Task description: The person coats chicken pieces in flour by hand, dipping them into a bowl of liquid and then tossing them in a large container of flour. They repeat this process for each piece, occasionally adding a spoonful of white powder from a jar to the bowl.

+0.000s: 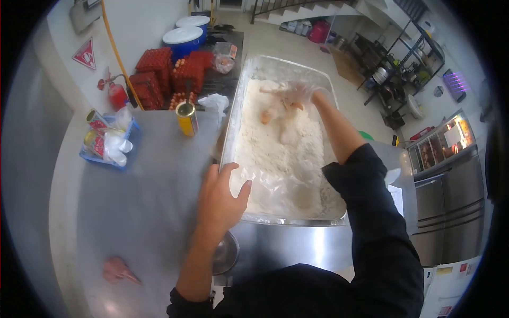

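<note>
A large metal tray (pixel 282 220) holds white flour (pixel 265 153) with several floured raw chicken pieces (pixel 289 135) in it. My left hand (pixel 221 199) is bare and grips the tray's near left rim, thumb apart on the inner side. At the far part of the tray my right hand (pixel 301 94), in a clear plastic glove, is down in the flour among the chicken pieces. Its fingers are blurred and partly covered, so what they hold cannot be made out. A clear plastic sheet or bag (pixel 275 183) seems to lie on the flour at the near end.
On the steel table (pixel 154 212) lies a raw chicken piece (pixel 121 270), near left. A blue basket (pixel 108 159) with cans and a yellow can (pixel 186 119) stand farther back. A metal bowl (pixel 226 253) sits below my left wrist. Red egg trays (pixel 154 69) are stacked behind.
</note>
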Demonstrator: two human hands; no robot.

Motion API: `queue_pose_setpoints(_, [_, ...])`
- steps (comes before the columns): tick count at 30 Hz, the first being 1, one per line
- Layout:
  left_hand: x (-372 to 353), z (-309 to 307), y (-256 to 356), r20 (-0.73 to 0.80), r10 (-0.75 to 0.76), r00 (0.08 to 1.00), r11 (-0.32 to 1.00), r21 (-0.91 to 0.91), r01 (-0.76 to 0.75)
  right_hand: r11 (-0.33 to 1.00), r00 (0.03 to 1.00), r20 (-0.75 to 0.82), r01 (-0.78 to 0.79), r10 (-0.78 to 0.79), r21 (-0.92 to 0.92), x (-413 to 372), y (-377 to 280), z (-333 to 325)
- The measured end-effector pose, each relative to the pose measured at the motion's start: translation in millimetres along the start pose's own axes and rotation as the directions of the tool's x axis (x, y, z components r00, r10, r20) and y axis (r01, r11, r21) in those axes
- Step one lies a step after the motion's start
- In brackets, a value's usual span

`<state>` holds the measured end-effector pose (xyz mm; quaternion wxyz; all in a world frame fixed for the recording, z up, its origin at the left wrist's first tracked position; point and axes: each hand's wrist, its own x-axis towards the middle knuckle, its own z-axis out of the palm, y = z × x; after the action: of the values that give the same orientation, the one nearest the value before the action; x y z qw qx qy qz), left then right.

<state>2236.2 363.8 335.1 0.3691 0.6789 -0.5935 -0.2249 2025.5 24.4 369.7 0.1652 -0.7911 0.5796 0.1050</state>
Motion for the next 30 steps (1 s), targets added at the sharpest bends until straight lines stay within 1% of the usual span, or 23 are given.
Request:
queue_pose_setpoints(2, [1.5, -0.3, 1.0, 0.0, -0.006, 1.0, 1.0, -0.011, 0.006, 0.989, 0.988, 0.067, -0.134, 0.138, -0.063, 51.1, 31.7, 10.1])
queue_pose_setpoints(4, [2.5, -0.6, 2.8, -0.026, 0.001, 1.0, 1.0, -0.017, -0.001, 0.999, 0.997, -0.063, 0.045, -0.047, -0.024, 40.2, 16.6, 36.7])
queue_pose_setpoints(5, [2.5, 1.6, 4.5, -0.035, 0.005, 0.999, 1.0, -0.024, -0.006, 0.991, 0.982, -0.131, 0.135, -0.136, -0.021, 32.6, 5.9, 53.9])
queue_pose_setpoints(7, [1.2, 7.0, -4.0, -0.093, 0.016, 0.996, 1.0, -0.017, -0.018, 0.968, 0.944, -0.214, 0.248, -0.251, -0.042, 41.0, -10.9, 79.1])
queue_pose_setpoints(8, [3.8, 12.3, -6.1, -0.093, 0.052, 0.994, 0.998, -0.019, -0.054, 0.968, 0.933, -0.261, 0.247, -0.249, -0.042, 47.7, -16.5, 88.8])
queue_pose_setpoints(9, [2.1, 14.6, -6.4, -0.115, 0.07, 0.991, 0.998, 0.008, -0.07, 0.979, 0.93, -0.306, 0.202, -0.202, -0.033, 52.6, -21.6, 99.1])
queue_pose_setpoints(10, [2.5, 15.1, -5.7, -0.124, 0.112, 0.986, 0.994, 0.031, -0.109, 0.989, 0.924, -0.354, 0.144, -0.141, -0.016, 54.7, -24.3, 106.3])
queue_pose_setpoints(11, [3.6, 15.2, -4.7, -0.105, 0.11, 0.988, 0.994, 0.036, -0.107, 0.997, 0.915, -0.397, 0.075, -0.068, 0.002, 55.3, -25.8, 113.8])
queue_pose_setpoints(12, [2.2, 16.1, -3.5, -0.103, 0.097, 0.99, 0.994, 0.05, -0.093, 1.0, 0.913, -0.407, 0.01, -0.005, 0.01, 50.5, -24.8, 119.3])
queue_pose_setpoints(13, [3.4, 19.1, -2.8, -0.062, 0.123, 0.99, 0.991, 0.053, -0.12, 0.999, 0.913, -0.406, -0.033, 0.042, 0.029, 42.6, -26.9, 121.3])
queue_pose_setpoints(14, [3.2, 17.6, -3.6, -0.041, 0.131, 0.99, 0.99, 0.066, -0.129, 0.999, 0.955, -0.293, -0.045, 0.039, -0.015, 15.3, -34.0, 105.6])
queue_pose_setpoints(16, [3.9, 15.4, 4.0, -0.027, 0.138, 0.99, 0.986, 0.1, -0.135, 0.998, 0.944, -0.331, 0.021, 0.002, 0.066, -15.8, -33.7, 102.4])
queue_pose_setpoints(18, [1.3, 11.9, 0.9, -0.029, 0.122, 0.992, 0.984, 0.136, -0.117, 0.993, 0.934, -0.337, 0.093, -0.114, -0.078, 20.3, -13.0, 118.1])
queue_pose_setpoints(19, [0.7, 13.0, -2.3, -0.016, 0.144, 0.989, 0.983, 0.114, -0.141, 0.977, 0.924, -0.33, 0.147, -0.192, -0.157, 41.8, -9.7, 118.1])
queue_pose_setpoints(20, [1.7, 14.4, -7.0, -0.016, 0.154, 0.988, 0.984, 0.093, -0.152, 0.971, 0.872, -0.428, 0.204, -0.24, -0.129, 35.7, 2.4, 109.0])
queue_pose_setpoints(21, [3.4, 12.4, -8.7, -0.025, 0.162, 0.986, 0.984, 0.071, -0.16, 0.972, 0.866, -0.441, 0.207, -0.237, -0.115, 49.1, 14.9, 104.0])
queue_pose_setpoints(22, [1.5, 8.4, -6.1, -0.047, 0.144, 0.988, 0.987, 0.076, -0.14, 0.977, 0.883, -0.42, 0.21, -0.207, -0.04, 22.8, 12.6, 76.8])
queue_pose_setpoints(23, [1.5, 9.9, -1.7, -0.07, 0.127, 0.989, 0.99, 0.068, -0.122, 0.994, 0.954, -0.278, 0.109, -0.114, -0.032, 18.7, 9.1, 55.7])
queue_pose_setpoints(24, [0.3, 10.7, 1.0, -0.082, 0.12, 0.989, 0.992, 0.056, -0.116, 0.966, 0.957, -0.155, 0.232, -0.247, -0.112, 11.3, 6.4, 32.0])
queue_pose_setpoints(26, [-0.5, 11.4, 2.5, -0.089, 0.078, 0.993, 0.997, 0.034, -0.075, 0.942, 0.942, -0.04, 0.335, -0.334, 0.032, -9.4, 3.3, 2.2])
queue_pose_setpoints(27, [0.6, 10.8, 0.5, -0.085, 0.062, 0.994, 0.998, 0.018, -0.061, 0.924, 0.953, -0.044, 0.3, -0.299, 0.236, -15.4, 2.5, -4.4])
queue_pose_setpoints(29, [1.4, 8.4, -0.9, -0.096, 0.032, 0.995, 0.999, -0.006, -0.033, 0.826, 0.953, -0.128, 0.301, -0.273, 0.476, -10.8, 12.6, 2.5])
queue_pose_setpoints(30, [0.5, 6.3, 0.7, -0.098, 0.024, 0.995, 1.0, -0.015, -0.025, 0.936, 0.967, -0.131, 0.245, -0.217, 0.255, -0.5, 27.8, 19.1])
